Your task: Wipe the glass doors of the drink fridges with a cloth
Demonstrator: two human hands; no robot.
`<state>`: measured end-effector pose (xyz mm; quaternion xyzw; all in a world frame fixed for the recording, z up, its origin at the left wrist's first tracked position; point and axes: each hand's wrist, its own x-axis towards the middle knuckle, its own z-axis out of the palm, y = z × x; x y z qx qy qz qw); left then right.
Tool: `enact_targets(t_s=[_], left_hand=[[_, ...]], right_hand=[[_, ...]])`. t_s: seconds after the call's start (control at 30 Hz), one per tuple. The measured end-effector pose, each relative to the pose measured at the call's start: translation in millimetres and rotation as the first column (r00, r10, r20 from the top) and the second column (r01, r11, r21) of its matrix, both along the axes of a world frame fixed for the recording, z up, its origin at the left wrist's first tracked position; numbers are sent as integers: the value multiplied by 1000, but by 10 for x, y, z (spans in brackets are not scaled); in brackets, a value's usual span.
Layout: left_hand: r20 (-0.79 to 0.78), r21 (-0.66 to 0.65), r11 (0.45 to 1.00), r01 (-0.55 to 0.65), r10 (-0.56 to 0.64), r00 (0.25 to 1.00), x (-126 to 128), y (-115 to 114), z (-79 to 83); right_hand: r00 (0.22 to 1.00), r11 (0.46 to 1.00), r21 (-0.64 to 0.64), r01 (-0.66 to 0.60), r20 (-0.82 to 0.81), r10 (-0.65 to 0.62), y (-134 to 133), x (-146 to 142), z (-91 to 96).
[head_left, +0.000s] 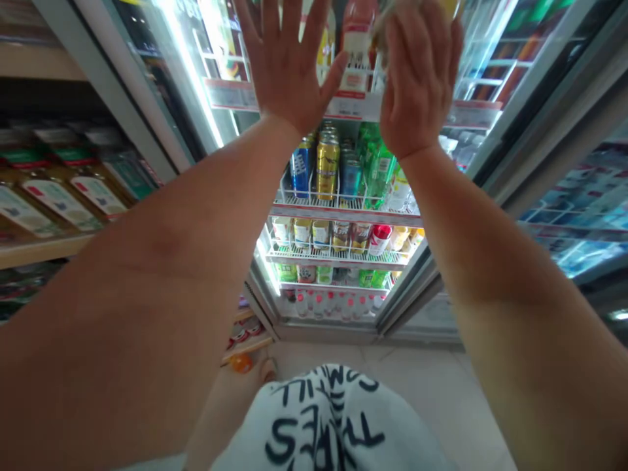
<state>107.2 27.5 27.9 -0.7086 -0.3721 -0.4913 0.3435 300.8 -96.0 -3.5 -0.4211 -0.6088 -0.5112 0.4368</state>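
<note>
Both my arms reach up into an open drinks fridge. My left hand is open, fingers spread, palm toward the top shelf, its thumb next to a pink-topped bottle with a white label. My right hand is raised beside that bottle, back of the hand toward me, fingers curled on something pale and crumpled at the top edge; I cannot make out what it is. Below the hands stand cans and green bottles.
Lower wire shelves hold small jars, cups and water bottles. The fridge's glass door stands open at right. Shelves of bottles line the left. A pale tiled floor lies below, beyond my printed white shirt.
</note>
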Motion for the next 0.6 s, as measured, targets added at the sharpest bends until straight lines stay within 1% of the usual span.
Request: enact_targets(t_s=[0.03,0.07,0.1,0.13,0.2,0.23,0.27,0.3,0.33,0.4,0.43,0.47,0.5,0.53,0.57,0.6], left_hand=[[3,-19,1000,9,-9,1000,-12,-52,-1],[-8,-40,999,17,-18,1000,-29,-112,-4],[-29,-64,998,24,-25,999,-50,-174,-8],[-59,-94,995,28,-34,998,-71,-231,-13],[-95,-122,991,47,-59,994,-99,-308,-28],[-92,-114,992,55,-66,994,-100,-323,-35],[-69,-98,994,50,-56,996,-89,-322,-40],[-38,-81,996,29,-32,999,-69,-312,-40],[-18,-75,997,-5,4,1000,-42,-296,-35],[-15,-114,988,-101,100,995,17,-269,-13],[-28,-144,980,-139,137,990,40,-263,1],[-36,-166,973,-163,159,987,56,-263,14],[-43,-173,970,-170,165,985,63,-268,24],[-44,-171,971,-168,163,986,63,-275,29],[-36,-160,974,-162,158,987,57,-284,29],[-36,-144,977,-154,151,988,47,-293,25]], right_hand=[[990,996,82,31,-142,-19,10,-4,3],[969,989,135,63,-246,-28,10,-11,4],[959,986,146,82,-281,-38,1,-18,3],[969,990,113,81,-241,-51,-17,-26,-1],[998,998,-20,54,-20,-54,-51,-33,-11],[997,996,-71,46,73,-41,-53,-28,-13],[994,996,-82,41,107,-32,-39,-18,-13],[997,998,-49,37,72,-33,-8,-4,-8],[999,999,19,40,-22,-39,33,13,-1],[968,980,186,69,-250,-20,109,40,10],[952,969,234,76,-307,-1,126,45,10],[954,969,236,68,-299,6,121,43,5],[975,980,197,42,-222,3,95,33,-6],[994,992,126,16,-105,-3,55,17,-18],[1000,999,40,5,22,-6,10,-2,-30],[994,999,-33,13,112,-9,-31,-21,-39]])
